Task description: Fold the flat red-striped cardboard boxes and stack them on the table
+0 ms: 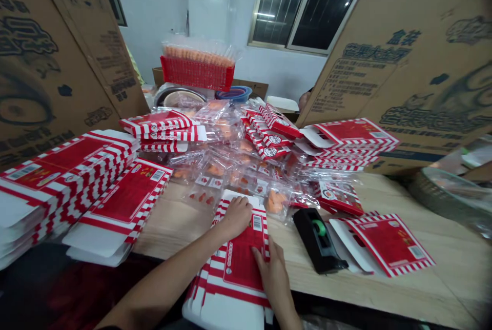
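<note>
Low in the centre of the frame, both hands rest on a flat carton (240, 261), red with white-striped edges, which tops a small stack hanging over the near edge of the wooden bench (423, 279). The left hand (236, 214) sits curled on the carton's upper end. Its fingertips are tucked under, so whether it pinches the white flap there cannot be told. The right hand (273, 271) lies released, palm down, on the carton's lower right part.

At upper centre a red basket (194, 73) holds a row of orange goods under clear film. Below it stand a metal bowl (179, 97) and a blue bowl (235, 93), their contents too blurred to make out. A heap of clear packets (226, 168) with orange pieces inside fills the middle of the bench, just above the left hand.

A black tape dispenser (319, 242) with a green roll stands just right of the hands, and loose flat cartons (390, 244) lie beyond it at lower right. Tall stacks of cartons (61, 179) fill the left side and are cut off by the frame edge. More piles (348, 138) sit at centre right.

Large cardboard boxes (415, 63) lean in from both sides and hide much of the room. At the right edge a round, film-covered tray (449, 194) is blurred and partly out of frame.
</note>
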`<state>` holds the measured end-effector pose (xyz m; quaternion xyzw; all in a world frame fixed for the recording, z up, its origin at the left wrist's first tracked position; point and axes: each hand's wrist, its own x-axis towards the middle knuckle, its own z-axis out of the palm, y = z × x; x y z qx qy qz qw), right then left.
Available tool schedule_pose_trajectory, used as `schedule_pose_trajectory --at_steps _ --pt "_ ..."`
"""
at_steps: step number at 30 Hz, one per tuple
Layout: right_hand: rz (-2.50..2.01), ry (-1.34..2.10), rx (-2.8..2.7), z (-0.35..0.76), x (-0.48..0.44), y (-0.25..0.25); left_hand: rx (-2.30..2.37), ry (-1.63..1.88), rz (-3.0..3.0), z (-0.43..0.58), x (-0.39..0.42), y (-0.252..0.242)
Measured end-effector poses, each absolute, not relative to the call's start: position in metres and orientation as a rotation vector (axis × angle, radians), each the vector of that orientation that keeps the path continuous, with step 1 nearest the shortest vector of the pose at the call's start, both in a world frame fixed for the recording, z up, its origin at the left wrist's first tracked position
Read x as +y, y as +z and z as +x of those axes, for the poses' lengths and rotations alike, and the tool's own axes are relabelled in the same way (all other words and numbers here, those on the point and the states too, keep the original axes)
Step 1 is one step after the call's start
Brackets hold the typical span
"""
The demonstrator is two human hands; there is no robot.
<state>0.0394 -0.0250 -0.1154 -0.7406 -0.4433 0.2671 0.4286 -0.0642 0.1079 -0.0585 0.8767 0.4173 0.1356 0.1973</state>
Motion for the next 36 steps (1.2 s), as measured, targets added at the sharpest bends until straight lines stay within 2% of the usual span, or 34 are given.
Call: schedule_pose_trajectory --at_steps 7,13,19,24,28,30,33,36 --pt "-1.78 0.661 -1.101 0.037 -0.042 -0.119 1.151 -0.047 2.23 -0.068 0.118 -0.038" --pt "-1.578 0.855 -1.126 0.031 -0.056 -0.075 0.884 -0.132 2.059 -0.084 0.113 -0.002" --pt "-1.411 1.31 -0.769 0.026 -0.06 -0.041 0.82 0.025 1.984 -0.095 0.102 0.04" --pt "-1.018 1.719 -0.736 0.015 -0.054 -0.026 0.804 0.123 1.985 -0.102 0.088 0.049" --pt "-1.007 1.68 -0.762 0.014 -0.047 -0.017 0.884 0.425 2.021 -0.104 0.075 0.047" --pt "-1.025 1.625 -0.68 0.019 -0.046 -0.019 0.995 0.702 1.983 -0.107 0.067 0.038" --pt "-1.002 1.557 -0.57 0.03 -0.046 -0.023 1.026 1.074 1.627 -0.116 0.053 0.014" --pt "-1.023 1.475 -0.577 0.038 -0.048 -0.022 0.748 0.869 1.218 -0.126 0.038 -0.009"
